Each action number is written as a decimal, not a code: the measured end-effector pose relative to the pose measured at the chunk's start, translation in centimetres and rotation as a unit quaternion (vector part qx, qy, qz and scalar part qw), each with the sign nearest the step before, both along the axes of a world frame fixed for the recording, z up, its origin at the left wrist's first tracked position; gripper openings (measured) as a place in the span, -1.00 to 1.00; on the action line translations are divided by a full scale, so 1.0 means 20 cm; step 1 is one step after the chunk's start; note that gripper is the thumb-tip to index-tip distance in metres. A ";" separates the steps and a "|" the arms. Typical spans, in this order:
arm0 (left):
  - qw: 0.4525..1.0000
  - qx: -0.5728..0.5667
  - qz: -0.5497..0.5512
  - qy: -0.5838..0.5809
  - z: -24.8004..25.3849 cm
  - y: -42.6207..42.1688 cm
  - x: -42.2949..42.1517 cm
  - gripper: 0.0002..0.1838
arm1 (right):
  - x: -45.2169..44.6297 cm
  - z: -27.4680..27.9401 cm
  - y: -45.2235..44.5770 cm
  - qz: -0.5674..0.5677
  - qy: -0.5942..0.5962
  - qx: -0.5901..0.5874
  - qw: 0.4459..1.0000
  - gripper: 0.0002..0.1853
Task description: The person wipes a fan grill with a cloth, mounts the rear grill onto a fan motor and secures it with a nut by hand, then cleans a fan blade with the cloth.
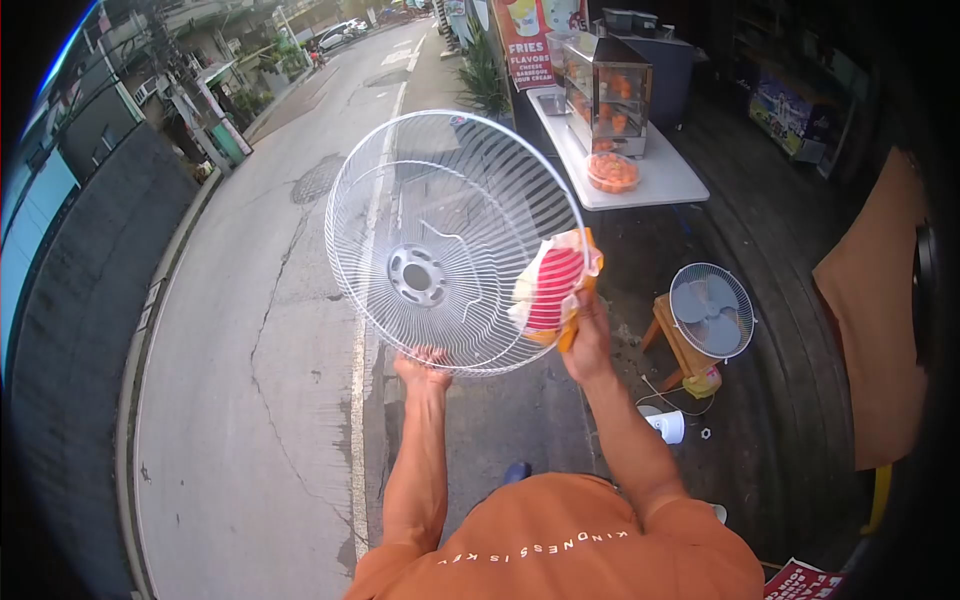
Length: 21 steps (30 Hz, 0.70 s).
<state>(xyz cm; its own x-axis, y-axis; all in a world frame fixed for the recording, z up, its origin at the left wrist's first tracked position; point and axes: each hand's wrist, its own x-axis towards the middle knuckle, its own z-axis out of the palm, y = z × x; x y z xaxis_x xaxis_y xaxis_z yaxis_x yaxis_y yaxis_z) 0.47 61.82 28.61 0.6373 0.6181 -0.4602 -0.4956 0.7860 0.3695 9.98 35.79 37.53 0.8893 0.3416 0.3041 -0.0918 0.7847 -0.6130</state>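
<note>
Held up in front of me is a white wire fan grille (402,280) with a round metal ring at its centre. My left hand (424,368) is closed around the grille's lower rim. At the right side of the rim, my right hand (588,338) grips a cloth (556,288) in red, white and yellow. Much of this cloth shows through the wires, and part of it wraps over the rim. Some fingers of my right hand are hidden by the cloth.
A fan with grey blades (712,312) rests at a wooden stool (686,345) on the right. Near it on the ground lie a white fan part (668,427) and a nut (706,434). Farther off, a white table (665,178) bears a glass display case (622,95). A road (240,330) runs along the left.
</note>
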 end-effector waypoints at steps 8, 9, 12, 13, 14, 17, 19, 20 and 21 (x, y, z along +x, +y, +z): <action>0.921 0.135 -0.337 0.143 0.24 -0.29 -0.18 0.30 | -0.09 0.18 0.04 -0.270 -0.357 -0.359 0.819 -0.71; 0.921 0.153 -0.349 0.081 0.33 -0.29 -0.20 0.29 | -0.09 0.15 0.04 -0.295 -0.422 -0.390 0.763 -0.73; 0.931 0.157 -0.330 -0.005 0.38 -0.17 -0.18 0.17 | -0.21 0.05 0.15 -0.240 -0.547 -0.413 0.687 -0.74; 0.944 0.134 -0.298 0.036 0.27 -0.08 -0.15 0.07 | -0.27 0.00 0.16 -0.209 -0.573 -0.424 0.670 -0.75; 0.955 0.113 -0.265 0.076 0.23 -0.07 -0.15 -0.04 | -0.32 -0.06 0.16 -0.175 -0.569 -0.427 0.681 -0.74; 0.955 0.135 -0.256 0.067 0.15 -0.12 -0.24 -0.36 | -0.34 -0.15 0.15 -0.085 -0.528 -0.410 0.739 -0.71; 0.960 0.155 -0.225 0.058 0.13 -0.17 -0.30 -0.33 | -0.31 -0.20 0.06 -0.018 -0.454 -0.373 0.809 -0.69; 0.964 0.159 -0.209 0.048 0.08 -0.16 -0.33 -0.29 | -0.27 -0.19 -0.01 0.026 -0.357 -0.419 0.834 -0.67; 0.967 0.163 -0.194 0.038 0.13 -0.19 -0.34 -0.26 | -0.23 -0.19 -0.05 -0.041 -0.311 -0.437 0.843 -0.68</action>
<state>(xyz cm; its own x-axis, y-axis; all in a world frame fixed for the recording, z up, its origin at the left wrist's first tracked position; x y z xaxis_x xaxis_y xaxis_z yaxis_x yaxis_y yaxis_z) -6.27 58.06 31.18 0.8220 0.4604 -0.3352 -0.1493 0.7422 0.6533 5.40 34.79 33.67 0.6821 0.6217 0.3851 0.4941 -0.0036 -0.8694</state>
